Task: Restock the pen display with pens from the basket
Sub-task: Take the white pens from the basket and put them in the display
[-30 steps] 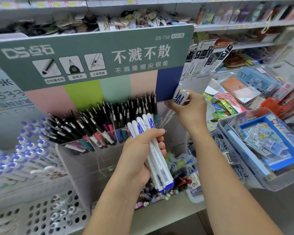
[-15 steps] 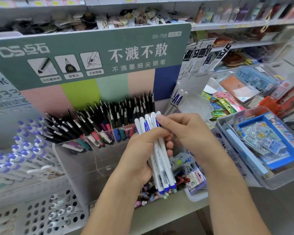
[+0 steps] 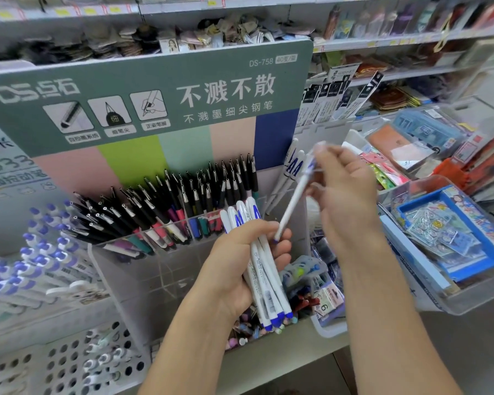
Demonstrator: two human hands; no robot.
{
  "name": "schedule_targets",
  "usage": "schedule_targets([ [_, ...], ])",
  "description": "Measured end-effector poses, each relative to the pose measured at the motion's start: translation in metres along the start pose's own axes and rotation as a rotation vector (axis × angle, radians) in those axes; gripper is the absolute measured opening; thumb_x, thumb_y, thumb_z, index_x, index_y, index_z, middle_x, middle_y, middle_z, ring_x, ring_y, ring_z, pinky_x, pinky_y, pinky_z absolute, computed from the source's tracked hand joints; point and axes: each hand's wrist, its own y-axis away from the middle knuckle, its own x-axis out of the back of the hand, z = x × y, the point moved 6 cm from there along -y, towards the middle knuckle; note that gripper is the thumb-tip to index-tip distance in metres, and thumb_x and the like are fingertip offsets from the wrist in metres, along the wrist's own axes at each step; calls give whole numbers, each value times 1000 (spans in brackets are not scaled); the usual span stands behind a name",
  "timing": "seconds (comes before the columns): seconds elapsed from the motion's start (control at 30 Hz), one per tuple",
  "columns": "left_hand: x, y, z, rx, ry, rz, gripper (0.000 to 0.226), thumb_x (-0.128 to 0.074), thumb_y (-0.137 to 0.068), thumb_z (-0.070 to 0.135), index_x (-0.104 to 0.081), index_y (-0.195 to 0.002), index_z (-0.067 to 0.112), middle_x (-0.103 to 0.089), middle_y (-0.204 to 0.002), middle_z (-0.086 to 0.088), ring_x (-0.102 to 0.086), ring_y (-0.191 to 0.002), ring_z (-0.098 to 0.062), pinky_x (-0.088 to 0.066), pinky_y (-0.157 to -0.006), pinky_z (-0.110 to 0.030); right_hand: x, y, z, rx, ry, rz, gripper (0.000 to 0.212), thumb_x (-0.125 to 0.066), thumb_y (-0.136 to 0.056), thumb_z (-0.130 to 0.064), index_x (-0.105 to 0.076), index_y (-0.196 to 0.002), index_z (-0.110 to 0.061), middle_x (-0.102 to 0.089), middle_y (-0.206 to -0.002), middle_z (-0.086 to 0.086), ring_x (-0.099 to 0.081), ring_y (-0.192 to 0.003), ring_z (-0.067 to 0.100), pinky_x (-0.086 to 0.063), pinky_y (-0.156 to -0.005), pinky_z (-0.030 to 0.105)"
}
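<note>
1. Left hand [image 3: 240, 269] low centre, fingers curled round a bundle of white pens [image 3: 265, 280], blue tips down, blue-marked caps up.
2. Right hand [image 3: 345, 201] just right of and above it, pinching a single white pen [image 3: 295, 195] near the top end; the pen is tilted, lower tip just above the left-hand fingers, whether it touches them is unclear. Motion-blurred.
3. Under the left hand: clear acrylic pen display [image 3: 143, 269], front compartments see-through, small coloured bits at the bottom.
4. Bottom left: white perforated basket [image 3: 69, 363] holding a few pens.
5. Left edge: rows of white pens with purple caps [image 3: 32, 252], lying angled.
6. Back of the display: black pens [image 3: 183, 201] packed in rows, leaning left, coloured barrels below.
7. Right-hand slot of the display: a few white pens with blue clips [image 3: 293, 166] standing upright, just left of the right hand.
8. Right: clear plastic bin [image 3: 468, 300] with a blue sticker pack [image 3: 451, 232] inside.
9. Behind the pens: green header card [image 3: 154, 101], white Chinese text, "DS-758".
10. Far back: shelves [image 3: 382, 44] crowded with packaged stationery, blurred.
</note>
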Motion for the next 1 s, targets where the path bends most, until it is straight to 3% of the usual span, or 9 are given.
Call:
schedule_targets([
  [0.13, 5, 1, 0, -14, 38, 32, 14, -70, -86, 6, -60, -77, 9, -55, -60, -3, -49, -44, -11, -45, -40, -21, 32, -22, -24, 281, -9, 211, 8, -62, -100, -15, -62, -92, -15, -64, -73, -3, -62, -60, 10, -54, -56, 25],
  [0.3, 1, 0, 3, -47, 84, 29, 15, -68, -87, 5, -56, -80, 12, -51, -59, -2, -45, -43, -9, -42, -39, -19, 23, -35, -10, 352, 289, 146, 8, -68, -96, -17, -64, -90, -20, -69, -83, 3, -72, -71, 20, -60, -62, 32],
  [0.43, 2, 1, 4, -65, 92, 35, 14, -68, -87, 4, -57, -82, 11, -52, -61, -2, -45, -44, -10, -42, -40, -20, 14, -35, 14, 334, 548, 128, 9, -80, -86, -27, -71, -89, -26, -72, -88, -2, -66, -71, 4, -57, -70, 26],
  [0.53, 3, 2, 4, -71, 85, 37, 14, -69, -87, 4, -58, -81, 11, -52, -61, -3, -46, -45, -10, -42, -40, -20, 10, -33, 29, 268, 544, 79, 23, -84, -81, -20, -71, -99, -25, -69, -96, -3, -66, -75, 5, -54, -70, 22],
  [0.6, 3, 2, 4, -73, 87, 36, 14, -69, -87, 4, -58, -81, 11, -52, -61, -3, -46, -44, -10, -42, -40, -20, 6, -31, 31, 277, 551, 53, 43, -87, -76, -13, -65, -111, -25, -67, -96, -6, -67, -80, 7, -55, -71, 21],
  [0.7, 3, 2, 4, -75, 90, 33, 14, -69, -87, 4, -58, -81, 11, -52, -61, -3, -47, -44, -10, -43, -40, -20, 2, -34, 39, 209, 609, 37, 64, -91, -71, -19, -59, -126, -20, -64, -100, -8, -62, -86, 10, -51, -76, 21],
  [0.8, 2, 2, 4, -77, 87, 32, 13, -69, -87, 4, -58, -82, 10, -53, -61, -3, -47, -44, -10, -43, -40, -20, -4, -38, 47, 162, 790, 19, 42, -89, -73, -33, -70, -108, -18, -66, -104, -2, -59, -96, 18, -45, -80, 29],
  [0.87, 3, 3, 4, -79, 83, 32, 12, -69, -87, 3, -59, -83, 10, -53, -61, -3, -48, -45, -10, -44, -41, -20, -8, -39, 44, 189, 842, -10, 25, -86, -77, -30, -74, -94, -18, -69, -99, 3, -60, -93, 19, -42, -75, 29],
  [1.0, 4, 3, 5, -78, 66, 41, 10, -70, -86, 4, -61, -84, 8, -56, -63, -3, -52, -47, -11, -48, -43, -22, -11, -39, 30, 275, 906, 3, 31, -84, -80, -22, -75, -109, -17, -69, -104, 0, -57, -92, 14, -39, -79, 25],
])
